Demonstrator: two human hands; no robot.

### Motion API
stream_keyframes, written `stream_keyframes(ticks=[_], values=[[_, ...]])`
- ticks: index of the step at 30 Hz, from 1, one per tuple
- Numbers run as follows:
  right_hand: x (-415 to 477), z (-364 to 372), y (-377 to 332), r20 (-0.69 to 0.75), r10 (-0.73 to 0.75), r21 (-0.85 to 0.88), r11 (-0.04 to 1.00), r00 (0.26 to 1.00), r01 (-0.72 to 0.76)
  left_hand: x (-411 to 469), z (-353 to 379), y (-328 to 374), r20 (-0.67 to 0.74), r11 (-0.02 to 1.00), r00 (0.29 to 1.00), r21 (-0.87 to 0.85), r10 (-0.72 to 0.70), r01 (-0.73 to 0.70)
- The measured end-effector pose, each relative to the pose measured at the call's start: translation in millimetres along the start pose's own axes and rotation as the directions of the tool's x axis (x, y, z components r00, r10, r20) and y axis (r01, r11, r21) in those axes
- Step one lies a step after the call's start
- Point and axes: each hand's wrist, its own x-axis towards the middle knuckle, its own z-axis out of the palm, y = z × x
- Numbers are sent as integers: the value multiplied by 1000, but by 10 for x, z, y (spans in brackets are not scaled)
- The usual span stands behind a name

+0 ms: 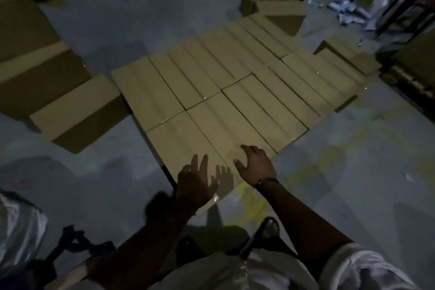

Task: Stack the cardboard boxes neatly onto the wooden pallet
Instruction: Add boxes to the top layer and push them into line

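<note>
Head view: your left hand point(195, 183) has its fingers spread straight, gripping nothing, above the near corner of the cardboard boxes point(211, 92). Your right hand point(256, 167) has its fingers spread and bent over the same corner; contact cannot be confirmed. The boxes lie flat in two tight rows; what they rest on is hidden. Loose cartons point(77, 110) crowd the left side and crumpled paper point(353, 9) litters the far right. Dim light leaves any print unreadable.
</note>
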Motion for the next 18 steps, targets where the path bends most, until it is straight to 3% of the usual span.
stream_keyframes(ticks=[8,18], values=[[58,-729,891,-99,30,22,999,995,-28,299,-108,1202,33,998,999,-44,38,-37],[18,-1633,2574,-181,62,86,995,982,-48,905,-34,3165,-19,983,993,-138,116,-117]])
